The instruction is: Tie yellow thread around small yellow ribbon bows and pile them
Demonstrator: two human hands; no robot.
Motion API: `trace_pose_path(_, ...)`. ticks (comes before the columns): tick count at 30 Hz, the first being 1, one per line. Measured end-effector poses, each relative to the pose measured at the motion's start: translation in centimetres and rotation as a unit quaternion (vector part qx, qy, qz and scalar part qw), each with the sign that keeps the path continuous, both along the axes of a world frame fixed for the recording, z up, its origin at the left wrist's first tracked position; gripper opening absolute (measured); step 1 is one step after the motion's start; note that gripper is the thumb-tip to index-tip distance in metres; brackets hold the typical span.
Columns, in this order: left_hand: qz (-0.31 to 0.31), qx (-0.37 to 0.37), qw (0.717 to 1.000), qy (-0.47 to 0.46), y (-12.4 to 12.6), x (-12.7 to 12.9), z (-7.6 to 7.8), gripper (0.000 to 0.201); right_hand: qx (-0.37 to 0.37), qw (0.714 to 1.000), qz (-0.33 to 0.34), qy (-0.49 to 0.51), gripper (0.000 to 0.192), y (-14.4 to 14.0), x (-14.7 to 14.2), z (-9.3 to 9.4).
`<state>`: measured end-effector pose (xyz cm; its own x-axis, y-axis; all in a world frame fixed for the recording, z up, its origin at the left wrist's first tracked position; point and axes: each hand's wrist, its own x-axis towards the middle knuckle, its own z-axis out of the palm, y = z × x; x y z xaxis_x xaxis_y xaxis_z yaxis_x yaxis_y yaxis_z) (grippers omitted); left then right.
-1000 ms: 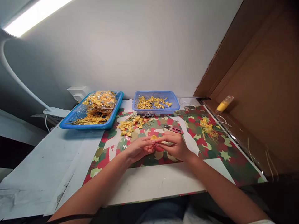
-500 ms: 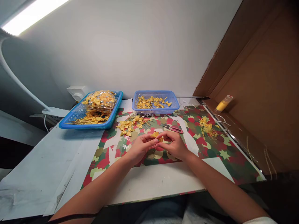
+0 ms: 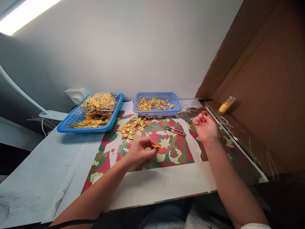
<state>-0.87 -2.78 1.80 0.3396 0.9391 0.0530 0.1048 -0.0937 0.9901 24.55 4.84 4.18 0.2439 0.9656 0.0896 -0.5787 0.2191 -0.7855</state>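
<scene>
Between thumb and fingertips, my left hand (image 3: 142,149) pinches a small yellow bow (image 3: 156,146) above the patterned sheet. My right hand (image 3: 206,127) is raised to the right with its fingers curled closed. A thin thread (image 3: 183,131) runs from near the bow up to that hand. Something slim shows at the right fingertips, too fine to make out. Pink-handled thread snips (image 3: 176,131) lie on the sheet between my hands. Beyond my left hand are several loose yellow bows (image 3: 128,128), some with gold wire-like ties.
A blue tray (image 3: 89,128) at the left holds bagged and loose bows. A blue basket (image 3: 157,113) with more bows stands at the back, silver beads (image 3: 145,117) before it. A yellow thread spool (image 3: 225,106) stands right, by a cardboard wall (image 3: 262,79). A lamp (image 3: 26,16) hangs upper left.
My hands were together at the bow. The right one has moved away to the right and upward, drawing the thread out; the left still holds the bow.
</scene>
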Motion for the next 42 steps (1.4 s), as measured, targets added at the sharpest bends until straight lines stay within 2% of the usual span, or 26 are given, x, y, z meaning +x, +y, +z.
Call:
trace_pose_path(2, -0.029, 0.101, 0.988, 0.113, -0.3, 0.0, 0.1, 0.007, -0.008, 1.0, 0.006, 0.017, 0.013, 0.1, 0.3, -0.1)
trace_pose_path(4, -0.055, 0.207, 0.954, 0.208, -0.7, 0.3, -0.2, 0.013, -0.014, 1.0, 0.013, 0.009, 0.013, 0.2, 0.1, -0.4)
trace_pose_path(7, -0.098, 0.352, 0.872, 0.325, -1.3, 0.9, -1.1, 0.017, -0.031, 0.999, 0.016, -0.009, 0.014, 0.6, -0.4, -1.0)
trace_pose_path(9, -0.114, 0.417, 0.811, 0.395, -1.6, 1.3, -1.9, 0.024, -0.058, 0.997, 0.037, -0.018, 0.015, 1.1, -1.0, -1.3)
trace_pose_path(11, -0.104, 0.442, 0.779, 0.432, -1.7, 1.5, -2.5, 0.028, -0.103, 0.991, 0.083, -0.035, 0.017, 1.9, -1.6, -1.3)
trace_pose_path(14, -0.079, 0.43, 0.784, 0.44, -1.7, 1.7, -3.1, 0.028, -0.154, 0.977, 0.137, -0.062, 0.024, 3.3, -2.5, -0.9)
trace_pose_path(17, -0.079, 0.42, 0.786, 0.447, -1.7, 2.0, -3.3, 0.025, -0.158, 0.973, 0.152, -0.076, 0.025, 4.6, -3.7, 0.0)
trace_pose_path(21, -0.077, 0.425, 0.769, 0.471, -2.0, 2.4, -3.6, 0.022, -0.177, 0.963, 0.174, -0.106, 0.022, 5.9, -5.8, 1.1)
trace_pose_path(25, -0.074, 0.437, 0.749, 0.493, -2.3, 2.8, -4.1, 0.021, -0.209, 0.949, 0.177, -0.155, 0.022, 7.3, -7.8, 1.3)
trace_pose_path(30, -0.054, 0.433, 0.76, 0.481, -2.3, 2.9, -5.0, 0.031, -0.228, 0.934, 0.171, -0.214, 0.023, 8.8, -9.2, 1.3)
trace_pose_path(36, -0.019, 0.43, 0.767, 0.475, -2.2, 3.6, -5.2, 0.028, -0.215, 0.918, 0.176, -0.283, 0.019, 8.8, -9.6, 2.0)
trace_pose_path(38, -0.01, 0.411, 0.776, 0.478, -2.2, 3.7, -4.8, 0.019, -0.213, 0.909, 0.178, -0.311, 0.017, 8.8, -9.7, 2.2)
trace_pose_path(40, -0.003, 0.382, 0.805, 0.454, -2.2, 3.7, -4.3, 0.012, -0.21, 0.9, 0.171, -0.341, 0.017, 9.0, -9.9, 2.3)
trace_pose_path(42, 0.009, 0.355, 0.839, 0.412, -2.1, 3.4, -3.8, 0.02, -0.205, 0.892, 0.153, -0.372, 0.017, 9.3, -10.2, 2.3)
